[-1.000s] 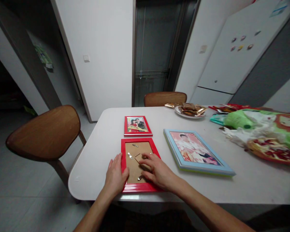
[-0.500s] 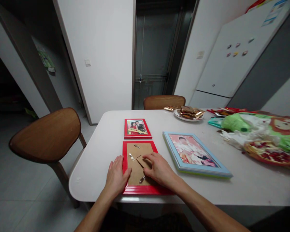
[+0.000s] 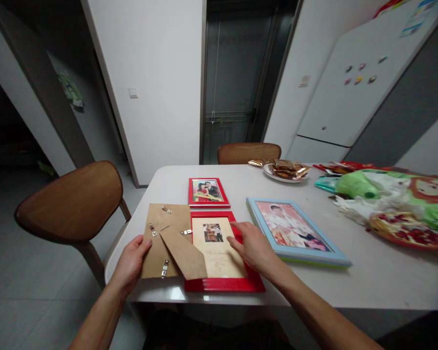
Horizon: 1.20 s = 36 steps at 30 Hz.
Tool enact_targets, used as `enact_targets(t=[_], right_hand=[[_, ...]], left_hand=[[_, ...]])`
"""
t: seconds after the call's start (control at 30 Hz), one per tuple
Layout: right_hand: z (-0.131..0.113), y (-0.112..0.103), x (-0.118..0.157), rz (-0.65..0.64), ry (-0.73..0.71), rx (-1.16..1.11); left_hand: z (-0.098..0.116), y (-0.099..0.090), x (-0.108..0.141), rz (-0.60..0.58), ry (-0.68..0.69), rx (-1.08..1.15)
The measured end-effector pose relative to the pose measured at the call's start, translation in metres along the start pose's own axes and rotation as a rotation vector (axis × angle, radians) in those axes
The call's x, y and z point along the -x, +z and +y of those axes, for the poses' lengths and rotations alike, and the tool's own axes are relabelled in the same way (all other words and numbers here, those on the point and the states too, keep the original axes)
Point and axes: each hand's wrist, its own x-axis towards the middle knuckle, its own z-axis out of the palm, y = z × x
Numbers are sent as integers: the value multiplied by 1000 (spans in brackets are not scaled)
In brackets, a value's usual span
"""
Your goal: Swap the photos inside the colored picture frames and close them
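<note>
My left hand (image 3: pixel 128 262) grips the left edge of a brown backing board (image 3: pixel 155 257), thumb on top. Metal clips sit on the board, and its stand flap (image 3: pixel 184 255) sticks out over the red picture frame (image 3: pixel 224 285). That frame lies face down at the table's front edge, its inside exposed. In it shows a cream sheet (image 3: pixel 219 260) with a small printed photo. My right hand (image 3: pixel 253 245) hovers at or rests on the frame's right side, fingers apart and holding nothing; whether the fingertips touch the sheet I cannot tell.
A smaller red framed photo (image 3: pixel 208 193) lies just behind. To the right is a light blue framed picture (image 3: pixel 295 228) on a green-edged one. Farther off are a plate of wrapped snacks (image 3: pixel 286 171), a green bag (image 3: pixel 357 184) and opened pomegranate (image 3: pixel 410 231). Wooden chairs (image 3: pixel 73 204) flank the table.
The backing board has come off the red frame and moved left in my left hand, uncovering the cream sheet. My right hand has moved slightly right, off the board.
</note>
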Motion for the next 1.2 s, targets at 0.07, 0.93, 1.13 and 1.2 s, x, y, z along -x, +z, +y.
enact_targets(t=[0.07,0.93,1.13,1.2], right_hand=[[13,7,1,-38,61,79],[-4,-21,-1,-159,467,-1215],[11,-13,-6,-121,412,-1020],[18,-9,-8,-103,390,-751]], left_hand=[[-6,-18,-2,24,-42,-13],[9,126,36,-160,771,-710],[25,128,36,-62,970,-683],[30,111,33,84,889,-625]])
